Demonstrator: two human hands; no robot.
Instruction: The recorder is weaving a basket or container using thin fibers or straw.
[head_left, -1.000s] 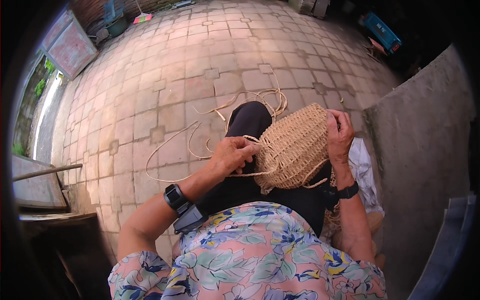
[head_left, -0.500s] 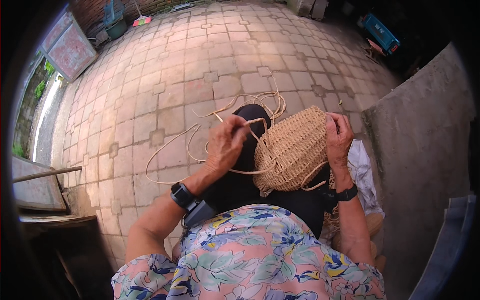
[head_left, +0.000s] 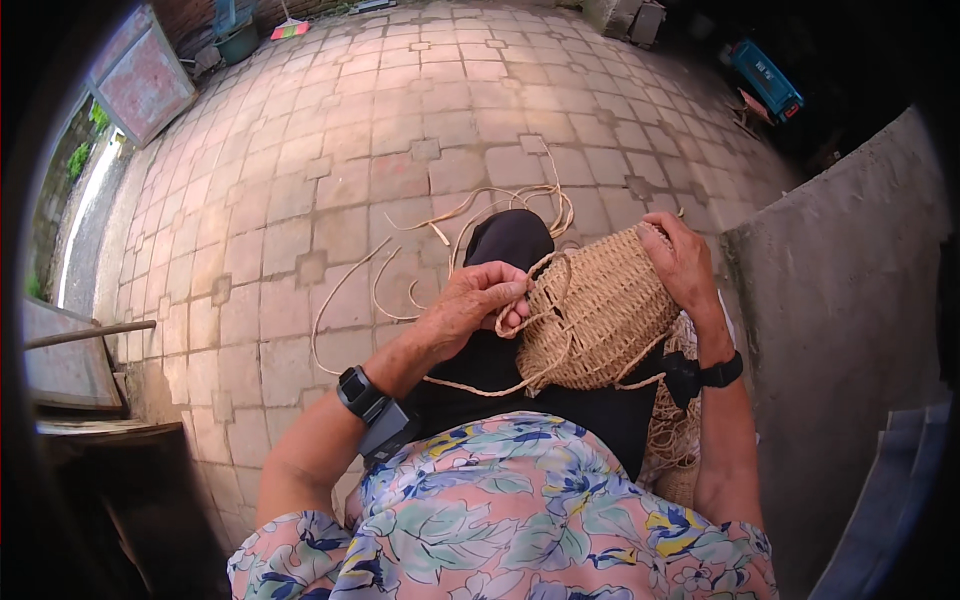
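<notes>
A tan woven straw basket [head_left: 605,310] lies tilted across my lap, on the dark trousers [head_left: 460,350]. My right hand [head_left: 684,262] grips its far right edge, thumb toward me and fingers over the rim. At the basket's left side, my left hand [head_left: 482,308] pinches a twisted straw cord [head_left: 541,266] that loops out of the weave. A small dark gap shows in the weave beside those fingertips. One long strand [head_left: 470,388] runs from the basket under my left wrist and curves onto the paving. Another short cord end sticks out at the basket's lower right.
Loose straw strands [head_left: 500,195] lie on the brick paving [head_left: 290,235] beyond my knee. More tangled straw [head_left: 676,425] sits by my right forearm. A grey concrete wall [head_left: 840,270] rises close on the right. A wooden stick [head_left: 90,335] juts in at left.
My left hand has moved right and nearer, up against the basket, with the cord pinched in it. My right hand has shifted slightly outward, and the basket has turned a little with it.
</notes>
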